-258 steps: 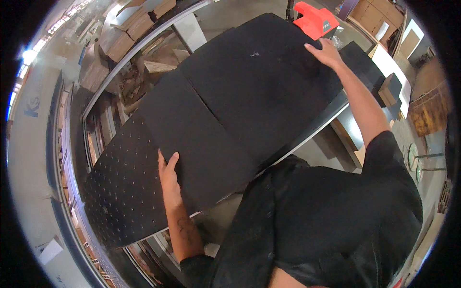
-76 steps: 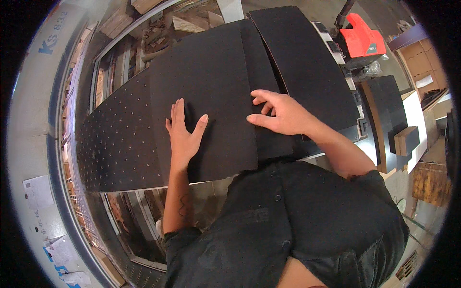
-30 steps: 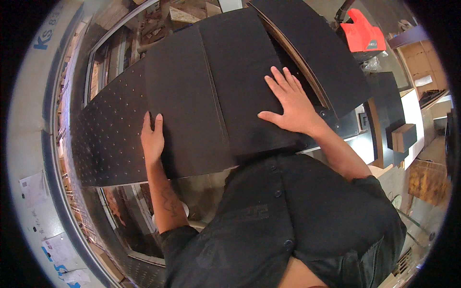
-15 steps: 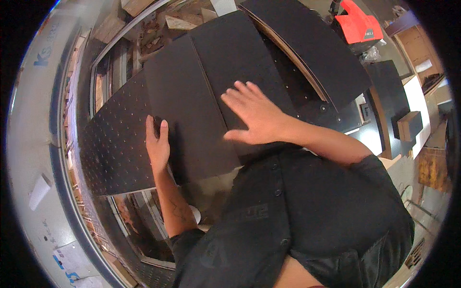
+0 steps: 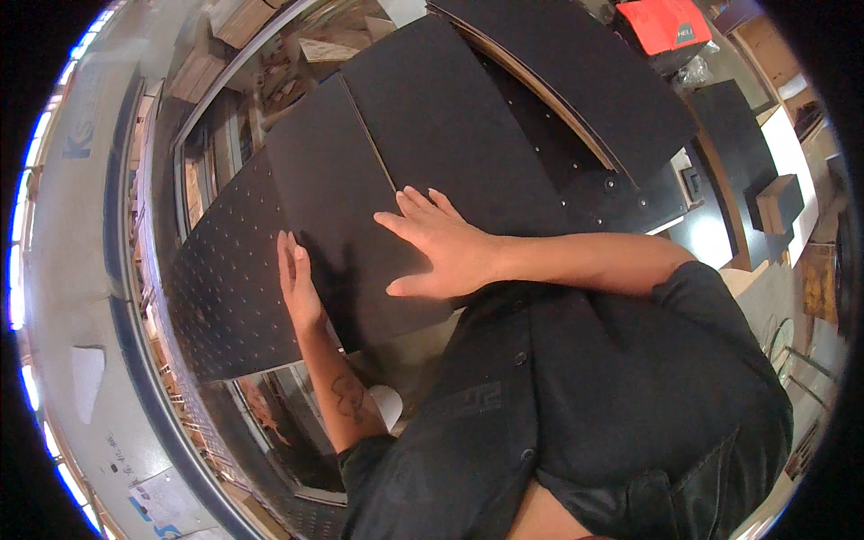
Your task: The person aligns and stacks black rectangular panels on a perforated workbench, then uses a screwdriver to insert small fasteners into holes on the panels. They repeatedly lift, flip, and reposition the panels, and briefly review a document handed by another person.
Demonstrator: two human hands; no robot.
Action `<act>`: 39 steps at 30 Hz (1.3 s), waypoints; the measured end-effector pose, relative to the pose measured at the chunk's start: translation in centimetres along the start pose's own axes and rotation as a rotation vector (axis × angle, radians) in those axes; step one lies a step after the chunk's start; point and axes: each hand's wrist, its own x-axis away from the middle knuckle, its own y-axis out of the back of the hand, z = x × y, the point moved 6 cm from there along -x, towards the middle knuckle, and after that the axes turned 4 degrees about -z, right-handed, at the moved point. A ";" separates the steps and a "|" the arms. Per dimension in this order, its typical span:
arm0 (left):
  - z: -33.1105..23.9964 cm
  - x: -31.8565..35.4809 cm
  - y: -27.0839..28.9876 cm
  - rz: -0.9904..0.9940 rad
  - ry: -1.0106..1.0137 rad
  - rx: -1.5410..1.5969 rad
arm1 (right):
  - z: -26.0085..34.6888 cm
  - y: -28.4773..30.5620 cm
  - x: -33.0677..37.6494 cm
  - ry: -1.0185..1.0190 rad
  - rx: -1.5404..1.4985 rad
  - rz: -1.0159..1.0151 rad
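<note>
Two flat dark panels lie side by side on a black table (image 5: 225, 297) dotted with small bright points. A thin seam with a pale edge divides the left panel (image 5: 315, 171) from the right panel (image 5: 441, 108). My left hand (image 5: 301, 288) is at the left panel's left edge, its fingers extended and close together. My right hand (image 5: 445, 252) is spread wide, palm down, over the near part of the left panel and the seam. Whether its palm presses on the surface I cannot tell. Neither hand grasps anything.
More dark boards with brown edges (image 5: 576, 81) lie at the right on the same table. A red-topped object (image 5: 661, 25) stands at the far right. A small block (image 5: 778, 202) rests on another dark board. A long pale machine housing (image 5: 81, 234) runs along the left.
My right hand has moved left and nearer to me, from the right panel across the seam. My left hand stays by the left panel's edge. The whole view has shifted slightly.
</note>
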 end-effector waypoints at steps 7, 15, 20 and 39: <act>0.7 -0.3 0.5 0.019 0.036 0.217 | 0.0 -0.1 -0.1 -0.012 -0.075 -0.017; -0.9 -1.2 1.9 0.039 -0.110 0.348 | 2.6 1.8 -1.0 0.125 -0.112 -0.127; -5.8 -0.5 1.2 0.016 -0.163 0.419 | 2.9 3.8 -1.2 0.063 -0.474 -0.165; -8.7 -0.4 -4.5 -0.002 -0.096 0.026 | -17.6 30.9 8.9 -0.445 -0.358 -0.601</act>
